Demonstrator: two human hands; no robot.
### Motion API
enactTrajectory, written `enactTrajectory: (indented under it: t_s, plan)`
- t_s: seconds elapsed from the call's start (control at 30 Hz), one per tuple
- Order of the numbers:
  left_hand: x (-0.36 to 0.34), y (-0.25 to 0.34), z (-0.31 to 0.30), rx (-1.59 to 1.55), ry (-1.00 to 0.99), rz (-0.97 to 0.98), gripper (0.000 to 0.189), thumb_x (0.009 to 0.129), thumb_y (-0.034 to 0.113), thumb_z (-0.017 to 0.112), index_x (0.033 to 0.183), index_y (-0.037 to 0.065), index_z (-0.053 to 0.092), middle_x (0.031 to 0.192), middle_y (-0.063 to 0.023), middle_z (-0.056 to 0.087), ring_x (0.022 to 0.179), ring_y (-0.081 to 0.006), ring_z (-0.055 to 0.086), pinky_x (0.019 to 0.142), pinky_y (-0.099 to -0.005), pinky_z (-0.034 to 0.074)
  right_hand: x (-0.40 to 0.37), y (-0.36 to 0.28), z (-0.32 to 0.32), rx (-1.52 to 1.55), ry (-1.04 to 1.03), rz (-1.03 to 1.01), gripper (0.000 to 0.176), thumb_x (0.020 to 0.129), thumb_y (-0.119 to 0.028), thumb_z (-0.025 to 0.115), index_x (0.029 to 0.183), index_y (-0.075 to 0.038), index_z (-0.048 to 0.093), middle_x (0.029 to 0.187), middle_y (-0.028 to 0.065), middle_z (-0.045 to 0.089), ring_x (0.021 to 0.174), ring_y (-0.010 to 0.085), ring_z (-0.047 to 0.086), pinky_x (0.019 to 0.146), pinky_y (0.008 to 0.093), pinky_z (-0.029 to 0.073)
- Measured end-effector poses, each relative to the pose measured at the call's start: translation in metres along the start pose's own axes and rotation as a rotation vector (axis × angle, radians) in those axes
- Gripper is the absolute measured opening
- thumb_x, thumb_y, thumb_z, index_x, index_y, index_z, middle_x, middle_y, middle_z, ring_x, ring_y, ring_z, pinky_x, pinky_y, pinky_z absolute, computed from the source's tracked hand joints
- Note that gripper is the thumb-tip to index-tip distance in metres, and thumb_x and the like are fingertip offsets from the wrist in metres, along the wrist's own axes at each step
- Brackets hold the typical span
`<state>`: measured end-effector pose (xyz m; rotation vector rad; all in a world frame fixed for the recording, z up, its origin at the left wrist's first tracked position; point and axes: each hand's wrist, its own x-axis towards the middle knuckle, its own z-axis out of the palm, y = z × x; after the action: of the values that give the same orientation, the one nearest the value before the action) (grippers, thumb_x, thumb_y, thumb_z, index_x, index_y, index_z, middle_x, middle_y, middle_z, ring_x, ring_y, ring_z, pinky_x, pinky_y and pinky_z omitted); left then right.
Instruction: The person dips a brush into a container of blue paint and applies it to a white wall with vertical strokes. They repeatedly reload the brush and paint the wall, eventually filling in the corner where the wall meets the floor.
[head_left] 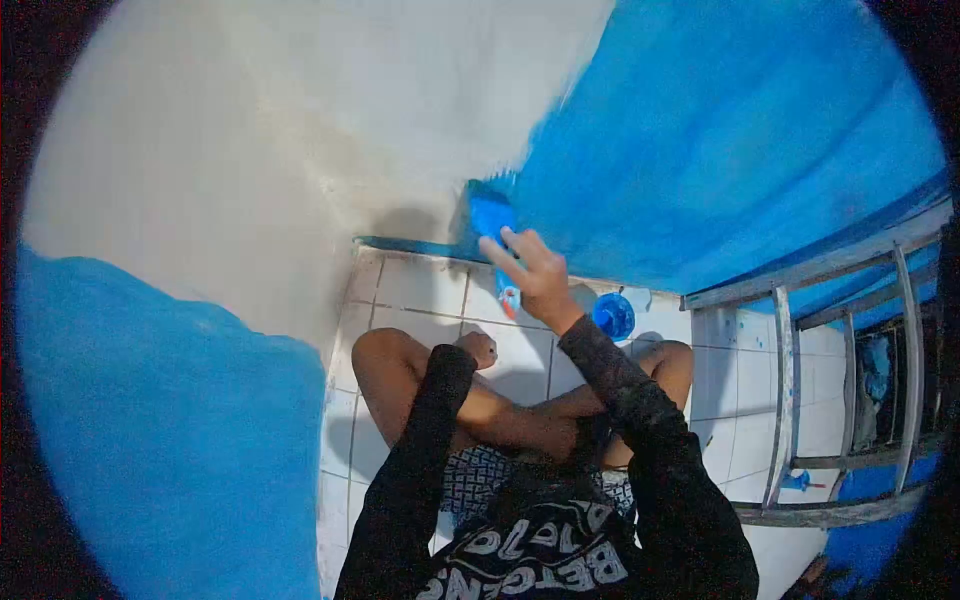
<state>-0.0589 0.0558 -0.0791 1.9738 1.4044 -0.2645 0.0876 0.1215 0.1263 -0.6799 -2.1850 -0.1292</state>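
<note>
My right hand grips a wide paintbrush coated in blue paint, its bristles against the wall at the edge of the blue area. The brush handle comes out below my fingers, with a reddish tip. My left hand rests by my bent knee, its fingers curled; whatever it may hold is hidden. Just right of my right hand, a small container of blue paint stands on the white tiles. The wall ahead is blue on the right and unpainted white on the left.
A wooden ladder stands at the right. Behind its rungs a small blue item lies on the floor. The left wall is blue in its lower part. My crossed legs are on the tiled floor.
</note>
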Motion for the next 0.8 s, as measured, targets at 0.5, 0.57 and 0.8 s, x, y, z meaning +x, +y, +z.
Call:
enactTrajectory:
  t_s: [0.5,0.57,0.8]
  plan:
    - [0.008,-0.016,0.021,0.034,0.1,0.072,0.033,0.086,0.027,0.052,0.098,0.007,0.074,0.105,-0.021,0.07,0.098,-0.0409,0.066,0.094,-0.0474,0.051,-0.01,0.038,0.057,0.173,-0.229,0.062,0.05,0.077,-0.015,0.07,0.125,-0.011,0.056,0.103,0.011,0.058,0.096,0.0308,0.061,0.067,0.0436,0.054]
    - [-0.009,0.001,0.001,-0.033,0.024,0.009,0.033,0.086,0.026,0.051,0.099,0.008,0.074,0.106,-0.0206,0.07,0.099,-0.0405,0.066,0.094,-0.047,0.051,-0.004,0.021,0.034,0.172,-0.209,0.104,0.051,0.075,-0.011,0.069,0.125,-0.012,0.057,0.101,0.0104,0.059,0.094,0.0303,0.061,0.068,0.0422,0.054]
    - [0.013,-0.009,0.013,-0.022,-0.025,0.045,0.034,0.086,0.026,0.051,0.103,0.008,0.074,0.11,-0.0198,0.069,0.103,-0.0391,0.065,0.096,-0.0476,0.051,-0.006,0.007,0.041,0.2,-0.43,0.029,0.043,0.077,-0.013,0.068,0.119,-0.013,0.061,0.102,0.0083,0.06,0.096,0.0295,0.062,0.074,0.0428,0.055]
